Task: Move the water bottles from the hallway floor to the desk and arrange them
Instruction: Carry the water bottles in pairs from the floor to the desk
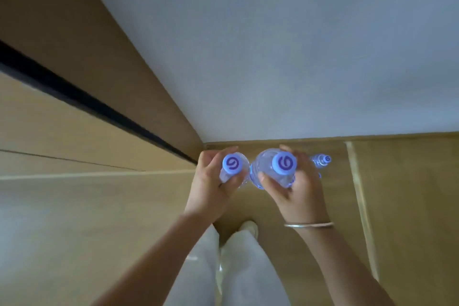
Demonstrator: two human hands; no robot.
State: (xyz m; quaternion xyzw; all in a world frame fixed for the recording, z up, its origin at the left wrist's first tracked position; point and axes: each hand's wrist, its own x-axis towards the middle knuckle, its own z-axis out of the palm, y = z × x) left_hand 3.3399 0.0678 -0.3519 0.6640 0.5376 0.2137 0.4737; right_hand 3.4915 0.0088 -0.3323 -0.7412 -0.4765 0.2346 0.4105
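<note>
My left hand point(211, 181) grips one bottle point(232, 169) by its neck, my right hand point(298, 189) another bottle point(275, 169); such high grips could slip. A third bottle point(321, 160) waits on the floor point(397, 194).

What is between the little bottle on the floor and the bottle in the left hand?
In the head view, the right hand and the bottle it grips lie between the small floor bottle and the bottle in the left hand.
</note>
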